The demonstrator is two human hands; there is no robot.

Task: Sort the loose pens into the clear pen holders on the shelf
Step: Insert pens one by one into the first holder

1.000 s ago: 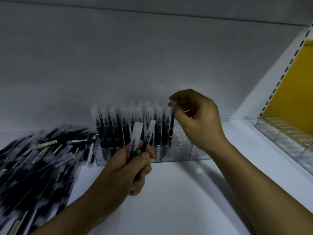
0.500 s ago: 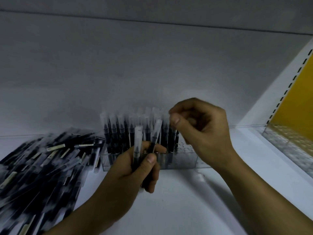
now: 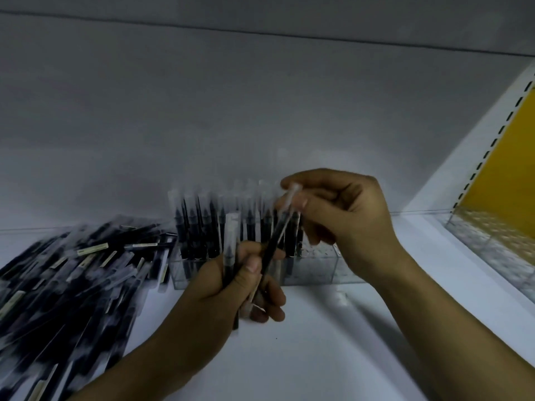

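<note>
Head view: left hand point(image 3: 228, 290) grips pens point(image 3: 231, 230); right hand point(image 3: 350, 224) pinches one pen point(image 3: 275, 241) by its top. Holder point(image 3: 333, 267) at 12 o'clock, pile point(image 3: 72, 279) at 9.

No text, brand or number can be read. Pale label strips point(image 3: 92, 248) sit on several of the loose pens point(image 3: 72, 285) piled at the left. They may carry print, but blur and dim light leave them as plain light bars. Those standing in the holder point(image 3: 318, 270) show only dark barrels and clear caps, with no legible mark.
</note>
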